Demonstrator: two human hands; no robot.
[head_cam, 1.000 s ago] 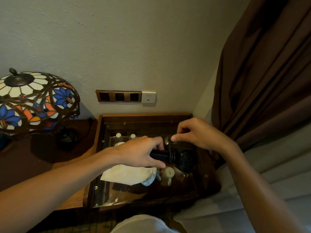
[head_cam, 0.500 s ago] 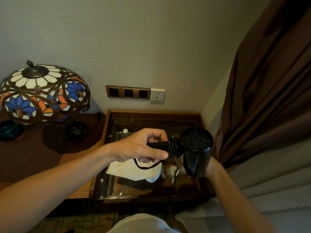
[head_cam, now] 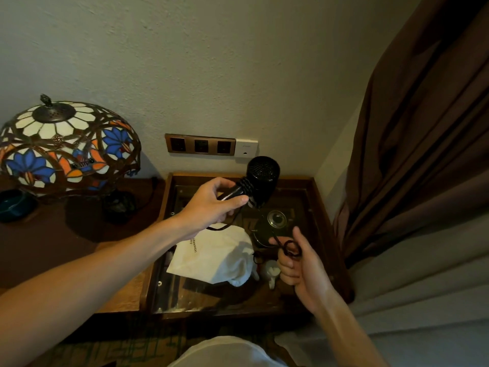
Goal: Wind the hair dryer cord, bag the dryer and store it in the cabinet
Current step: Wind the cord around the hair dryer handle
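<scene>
My left hand grips the handle of the black hair dryer, holding it up above the glass-topped wooden cabinet with its grille end toward the wall. From the handle the black cord hangs down and across to my right hand, which is closed on a small loop of it. A white cloth bag with dark print lies crumpled on the glass below my left forearm.
A stained-glass lamp stands on the wooden table at left, beside a dark blue dish. A socket strip is on the wall behind. Brown curtain and bedding lie at right. Small white items show under the glass.
My left hand has lifted the dryer higher and toward the wall. My right hand came out from behind the dryer, dropped lower right and now holds a loop of cord.
</scene>
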